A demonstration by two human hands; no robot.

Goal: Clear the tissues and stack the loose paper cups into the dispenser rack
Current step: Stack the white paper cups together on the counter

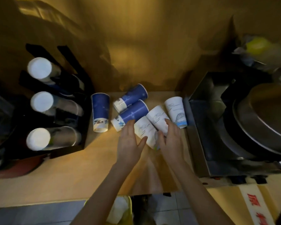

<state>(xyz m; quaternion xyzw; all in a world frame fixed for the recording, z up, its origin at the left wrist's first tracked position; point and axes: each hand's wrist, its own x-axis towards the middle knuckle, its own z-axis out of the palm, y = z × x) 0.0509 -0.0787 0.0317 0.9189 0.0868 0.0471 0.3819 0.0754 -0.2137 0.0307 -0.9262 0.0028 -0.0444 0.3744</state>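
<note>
Several loose paper cups lie on their sides on the wooden counter (55, 176). Three are blue: one at the left (100, 109), one at the back (133, 95), one in the middle (133, 113). Three are white: a near one (146, 132), a middle one (157, 118), a far right one (176, 112). My left hand (129, 143) is spread open beside the near white cup, thumb touching it. My right hand (170, 137) rests with its fingers on the middle white cup. The black dispenser rack (68, 148) at the left holds three cup stacks (39, 68).
A metal appliance (217, 127) with a large round lid (269, 116) fills the right side. A yellow bag with white tissue (120, 210) hangs below the counter's front edge. Clutter with a yellow object (256, 44) sits at the back right. A golden wall rises behind.
</note>
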